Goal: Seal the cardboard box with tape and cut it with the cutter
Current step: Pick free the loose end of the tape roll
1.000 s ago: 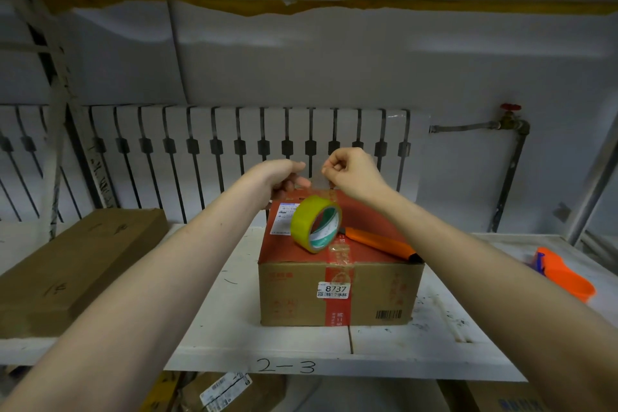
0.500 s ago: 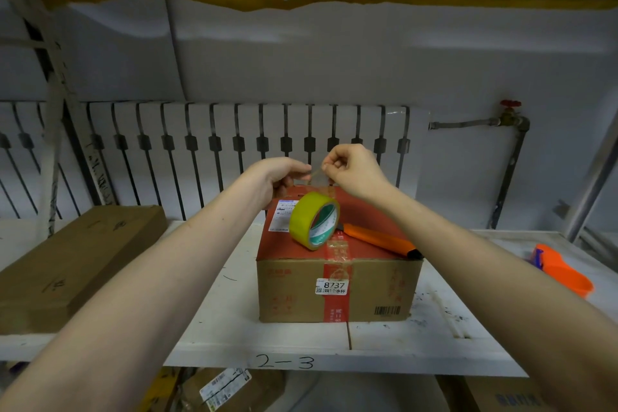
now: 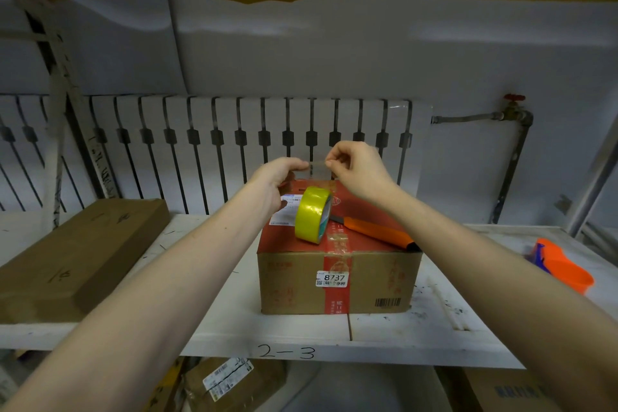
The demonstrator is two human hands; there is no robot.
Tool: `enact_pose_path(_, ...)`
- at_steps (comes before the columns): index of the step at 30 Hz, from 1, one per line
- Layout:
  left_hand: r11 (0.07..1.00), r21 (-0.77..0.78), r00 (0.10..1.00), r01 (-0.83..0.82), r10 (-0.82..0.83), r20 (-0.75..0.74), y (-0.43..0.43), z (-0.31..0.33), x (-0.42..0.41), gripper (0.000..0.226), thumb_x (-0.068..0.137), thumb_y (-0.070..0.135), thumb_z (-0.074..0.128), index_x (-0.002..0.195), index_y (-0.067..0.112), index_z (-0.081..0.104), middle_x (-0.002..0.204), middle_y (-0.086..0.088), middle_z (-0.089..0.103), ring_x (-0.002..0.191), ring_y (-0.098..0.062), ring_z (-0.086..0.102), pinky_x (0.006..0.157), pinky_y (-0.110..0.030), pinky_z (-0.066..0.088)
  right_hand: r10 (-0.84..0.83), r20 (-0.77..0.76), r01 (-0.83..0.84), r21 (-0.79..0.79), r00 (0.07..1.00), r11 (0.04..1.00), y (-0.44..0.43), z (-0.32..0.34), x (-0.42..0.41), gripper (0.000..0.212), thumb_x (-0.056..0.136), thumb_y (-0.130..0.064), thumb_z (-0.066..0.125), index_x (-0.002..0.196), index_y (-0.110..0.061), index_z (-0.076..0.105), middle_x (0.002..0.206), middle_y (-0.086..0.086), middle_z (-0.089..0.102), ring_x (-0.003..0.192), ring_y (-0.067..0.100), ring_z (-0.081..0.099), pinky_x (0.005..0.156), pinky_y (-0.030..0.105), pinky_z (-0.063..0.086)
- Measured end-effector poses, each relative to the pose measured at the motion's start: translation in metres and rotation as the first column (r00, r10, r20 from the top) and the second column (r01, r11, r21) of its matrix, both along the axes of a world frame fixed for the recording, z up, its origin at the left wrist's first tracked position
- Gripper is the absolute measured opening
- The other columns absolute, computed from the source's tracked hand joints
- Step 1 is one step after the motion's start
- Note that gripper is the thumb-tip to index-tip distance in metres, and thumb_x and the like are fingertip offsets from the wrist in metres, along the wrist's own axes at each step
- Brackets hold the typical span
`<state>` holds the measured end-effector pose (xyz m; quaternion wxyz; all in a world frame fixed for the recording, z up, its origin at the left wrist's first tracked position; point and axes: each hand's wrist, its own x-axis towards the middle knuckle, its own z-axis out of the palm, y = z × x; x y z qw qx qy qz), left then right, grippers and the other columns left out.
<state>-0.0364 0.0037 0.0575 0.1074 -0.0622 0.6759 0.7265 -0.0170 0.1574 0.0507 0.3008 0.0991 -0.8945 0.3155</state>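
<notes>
A brown cardboard box [image 3: 337,281] with a red top and a red strip down its front stands in the middle of the white shelf. A yellow tape roll [image 3: 312,213] hangs on edge just above the box top, dangling from a clear strip of tape [image 3: 317,170]. My left hand [image 3: 279,177] and my right hand [image 3: 357,169] each pinch one upper corner of that strip above the box's far edge. An orange cutter [image 3: 378,232] lies on the box top, to the right of the roll.
A flat brown carton [image 3: 77,257] lies on the shelf [image 3: 214,328] at the left. An orange and blue tool [image 3: 561,266] rests at the right. A white radiator [image 3: 214,150] and a pipe with a red valve [image 3: 515,104] line the wall behind. More cartons sit below the shelf.
Both hands have drawn slightly apart and stretched the tape strip between them. The roll has turned a little, so more of its yellow outer face shows.
</notes>
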Motion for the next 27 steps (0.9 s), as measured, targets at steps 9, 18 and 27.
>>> enact_pose_path(9, 0.999, 0.048, 0.994, -0.017, 0.023, -0.107, 0.003, -0.013, -0.006, 0.016, 0.07, 0.016, 0.077, 0.083, 0.018, 0.067, 0.103, -0.005, 0.068, 0.107, -0.022, 0.062, 0.103, -0.048, 0.043, 0.183, 0.121, -0.092, -0.531, 0.976, 0.843, 0.005, -0.011, -0.001, 0.01, 0.085, -0.005, 0.065, 0.094, -0.003, 0.07, 0.077, 0.002, 0.068, 0.066, 0.005, 0.068, 0.067, 0.016, 0.056)
enact_pose_path(18, 0.994, 0.104, 0.987, -0.042, 0.057, -0.148, 0.007, -0.016, -0.006, 0.011, 0.07, 0.014, 0.079, 0.073, 0.018, 0.068, 0.093, -0.004, 0.068, 0.101, -0.023, 0.062, 0.1, -0.047, 0.047, 0.178, 0.098, -0.07, -0.659, 0.979, 0.748, 0.01, -0.019, -0.001, 0.027, 0.096, -0.014, 0.049, 0.119, -0.007, 0.062, 0.107, 0.001, 0.069, 0.092, 0.004, 0.063, 0.071, 0.016, 0.049)
enact_pose_path(27, 0.999, 0.046, 0.959, -0.014, 0.027, -0.284, 0.008, -0.023, -0.01, 0.023, 0.071, 0.009, 0.077, 0.052, 0.022, 0.075, 0.082, -0.006, 0.073, 0.103, -0.032, 0.066, 0.1, -0.049, 0.048, 0.104, 0.179, -0.021, -0.417, 0.978, 0.909, -0.002, -0.011, -0.007, 0.035, 0.095, -0.039, 0.048, 0.103, -0.011, 0.068, 0.104, 0.005, 0.069, 0.1, 0.016, 0.061, 0.089, 0.029, 0.046)
